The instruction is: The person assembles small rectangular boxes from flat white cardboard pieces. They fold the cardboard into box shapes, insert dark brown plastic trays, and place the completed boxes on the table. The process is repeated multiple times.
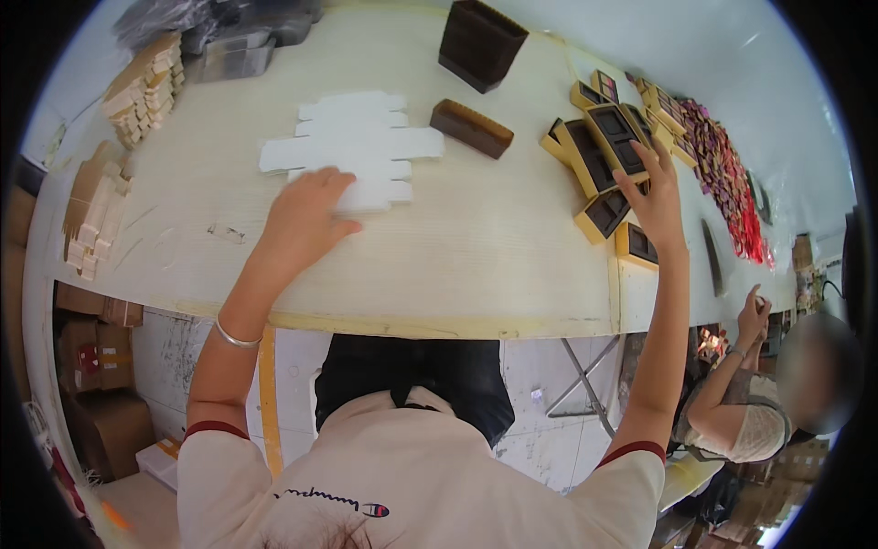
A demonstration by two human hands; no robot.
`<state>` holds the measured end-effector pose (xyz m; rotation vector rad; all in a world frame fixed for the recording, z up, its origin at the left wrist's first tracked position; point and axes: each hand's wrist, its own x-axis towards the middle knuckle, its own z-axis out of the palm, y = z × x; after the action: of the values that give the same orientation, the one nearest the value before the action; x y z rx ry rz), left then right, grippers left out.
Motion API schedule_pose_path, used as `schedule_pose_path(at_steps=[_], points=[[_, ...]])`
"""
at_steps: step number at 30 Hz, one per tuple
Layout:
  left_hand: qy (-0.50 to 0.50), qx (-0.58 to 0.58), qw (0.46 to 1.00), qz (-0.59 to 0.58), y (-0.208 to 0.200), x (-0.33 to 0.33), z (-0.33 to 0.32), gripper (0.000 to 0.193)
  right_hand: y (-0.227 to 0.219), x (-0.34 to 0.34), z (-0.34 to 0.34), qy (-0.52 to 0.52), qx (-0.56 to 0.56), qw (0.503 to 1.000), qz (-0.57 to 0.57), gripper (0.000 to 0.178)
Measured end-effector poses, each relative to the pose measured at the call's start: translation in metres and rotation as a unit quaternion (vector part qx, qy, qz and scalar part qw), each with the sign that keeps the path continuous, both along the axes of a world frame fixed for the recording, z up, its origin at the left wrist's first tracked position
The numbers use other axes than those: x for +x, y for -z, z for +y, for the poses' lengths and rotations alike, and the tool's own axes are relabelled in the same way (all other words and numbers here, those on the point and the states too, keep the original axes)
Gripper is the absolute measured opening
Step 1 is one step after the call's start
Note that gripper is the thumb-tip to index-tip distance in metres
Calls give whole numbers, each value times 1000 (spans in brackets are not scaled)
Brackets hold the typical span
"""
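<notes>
A flat white carton blank (352,146) with tabs along its sides lies on the table. My left hand (315,206) rests on its lower left part, fingers stretched forward and thumb apart. At the right, my right hand (657,203) has its thumb and fingers around the near end of a yellow box with a dark divided insert (615,131). That box lies tilted on top of a loose pile of similar boxes; the exact grip is partly hidden. Beyond the white blank are a low brown tray (472,129) and a taller dark brown tray stack (479,46).
Stacked card blanks (144,89) line the left edge, near clear plastic tubs (236,57). Many small wrapped red and purple pieces (722,169) spread along the far right. A co-worker (745,393) sits at the right. The table's front edge (439,327) runs before me.
</notes>
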<state>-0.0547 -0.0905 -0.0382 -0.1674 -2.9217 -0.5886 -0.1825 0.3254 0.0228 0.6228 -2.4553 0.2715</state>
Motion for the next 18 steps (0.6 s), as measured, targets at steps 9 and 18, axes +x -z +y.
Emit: schedule_pose_path(at_steps=[9, 18], points=[[102, -33, 992, 70, 16, -13, -24, 34, 37, 58, -107, -174, -48, 982, -55, 36], [113, -61, 992, -17, -2, -28, -38, 22, 71, 78, -200, -292, -104, 938, -157, 40]])
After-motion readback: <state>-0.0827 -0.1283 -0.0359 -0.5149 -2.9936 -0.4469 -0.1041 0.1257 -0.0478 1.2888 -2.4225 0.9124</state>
